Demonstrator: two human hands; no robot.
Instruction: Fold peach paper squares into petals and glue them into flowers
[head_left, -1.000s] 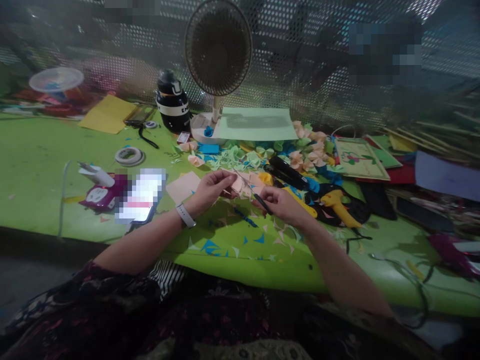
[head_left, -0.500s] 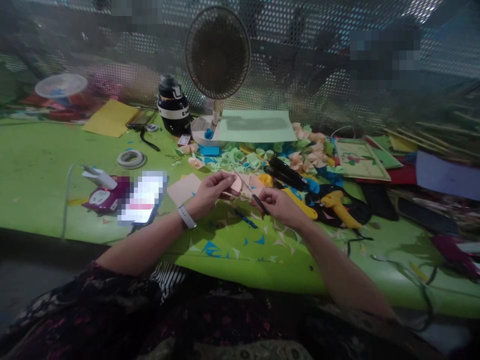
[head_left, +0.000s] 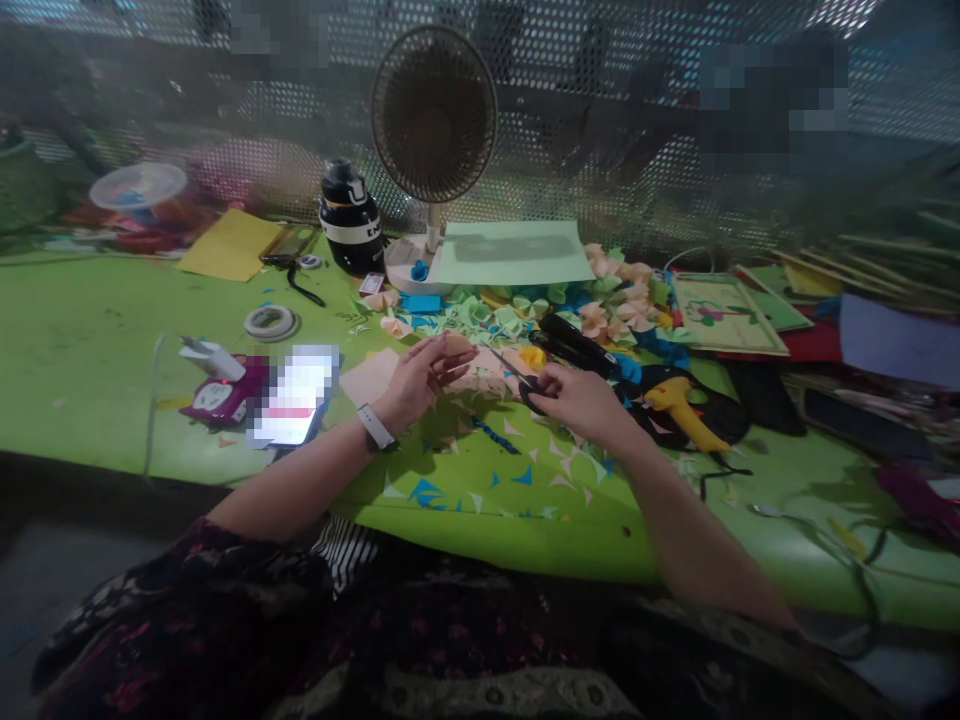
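My left hand (head_left: 422, 378) is closed on a small peach paper piece (head_left: 456, 345), which shows between thumb and fingers. My right hand (head_left: 574, 397) grips black-handled scissors (head_left: 517, 372), their blades pointing up and left, apart from the paper. Beneath the hands, peach paper (head_left: 486, 374) lies on the green table (head_left: 450, 535). Another peach sheet (head_left: 369, 377) sits beside my left wrist. Blue, white and peach scraps (head_left: 427, 492) are scattered in front of me. Just beyond my right hand are a yellow paper piece (head_left: 533, 358) and a black stapler (head_left: 574, 343).
A fan (head_left: 433, 115) and dark bottle (head_left: 350, 220) stand behind a heap of paper flowers (head_left: 517, 310). At left lie a phone (head_left: 296, 395), purple case (head_left: 225, 398) and tape roll (head_left: 270, 322). A yellow glue gun (head_left: 686, 410) and framed flower picture (head_left: 727, 313) are at right.
The scissors have come away from the peach piece, and my right hand has shifted slightly right. My left hand has turned, tilting the piece. The view has shifted slightly.
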